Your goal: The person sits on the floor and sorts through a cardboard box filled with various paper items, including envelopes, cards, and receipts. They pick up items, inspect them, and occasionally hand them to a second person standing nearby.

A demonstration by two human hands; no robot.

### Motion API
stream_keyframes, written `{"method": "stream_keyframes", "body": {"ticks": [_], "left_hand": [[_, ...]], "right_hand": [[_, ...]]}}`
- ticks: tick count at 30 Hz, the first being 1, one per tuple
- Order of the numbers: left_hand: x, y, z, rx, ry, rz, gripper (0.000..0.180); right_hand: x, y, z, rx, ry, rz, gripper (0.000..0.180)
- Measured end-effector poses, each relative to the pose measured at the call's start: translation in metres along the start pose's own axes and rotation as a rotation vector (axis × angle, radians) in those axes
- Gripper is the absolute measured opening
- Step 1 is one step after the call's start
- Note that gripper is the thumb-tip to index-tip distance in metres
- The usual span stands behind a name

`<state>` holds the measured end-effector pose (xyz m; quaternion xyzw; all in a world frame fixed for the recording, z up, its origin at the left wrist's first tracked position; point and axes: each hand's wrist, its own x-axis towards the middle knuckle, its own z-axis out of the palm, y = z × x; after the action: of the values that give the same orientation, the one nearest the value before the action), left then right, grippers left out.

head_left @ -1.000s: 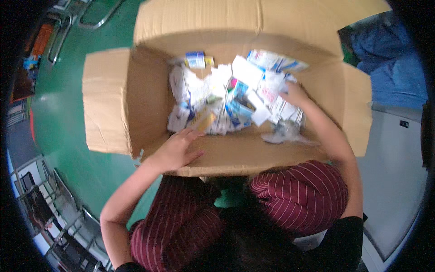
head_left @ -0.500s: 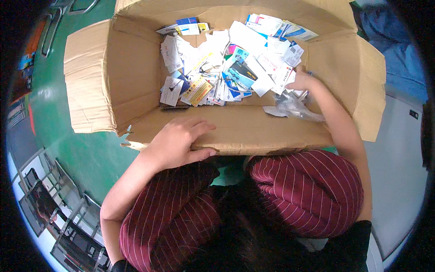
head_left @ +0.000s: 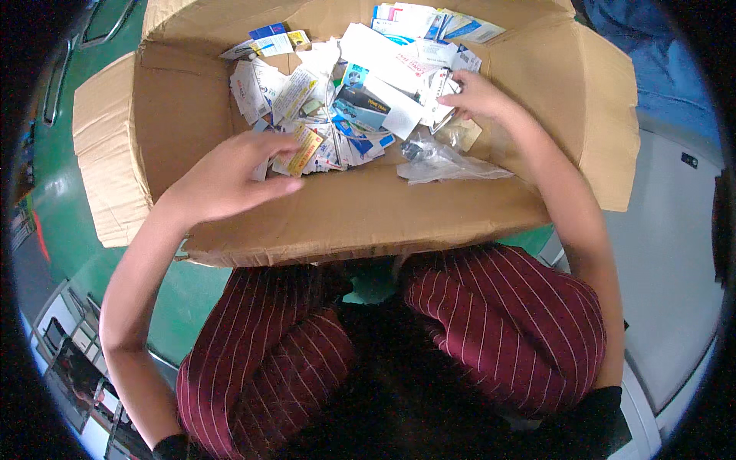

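A large cardboard box (head_left: pixel 368 218) stands before my knees, with a heap of business cards inside. At the heap's right side my right hand (head_left: pixel 481 98) has its fingers closed on a small stack of white cards (head_left: pixel 435 98). My left hand (head_left: pixel 234 170) reaches over the box's near left wall, fingers stretched and thumb apart, with nothing in it. Nearest to its fingertips lies a yellow-and-white card (head_left: pixel 303 150); some cards there are hidden beneath the hand. A dark card with a car picture (head_left: pixel 362 109) lies mid-heap. Below my right hand is a crumpled clear plastic bag (head_left: pixel 456 167).
Flaps fold outward at the box's left (head_left: pixel 111 153) and right (head_left: pixel 609 115). Upright rows of cards (head_left: pixel 437 24) lean on the far wall. Around are a green floor (head_left: pixel 203 295), a grey panel (head_left: pixel 678 253) and blue fabric (head_left: pixel 652 61).
My left hand has left the near rim and moved left and forward over the cards. My right hand has moved slightly up and left with the cards. The whole view has shifted.
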<state>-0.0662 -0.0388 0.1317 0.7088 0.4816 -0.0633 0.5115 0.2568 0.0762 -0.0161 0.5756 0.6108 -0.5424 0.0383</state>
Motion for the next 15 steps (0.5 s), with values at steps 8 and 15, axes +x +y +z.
{"method": "stream_keyframes", "body": {"ticks": [8,15], "left_hand": [[0.134,0.077,0.075,-0.138,0.124,0.462,0.055],[0.164,0.052,0.114,0.150,-0.036,0.354,0.024]], "right_hand": [[0.004,-0.002,-0.010,0.152,-0.136,0.030,0.045],[0.007,-0.001,-0.008,0.208,-0.159,0.021,0.039]]}}
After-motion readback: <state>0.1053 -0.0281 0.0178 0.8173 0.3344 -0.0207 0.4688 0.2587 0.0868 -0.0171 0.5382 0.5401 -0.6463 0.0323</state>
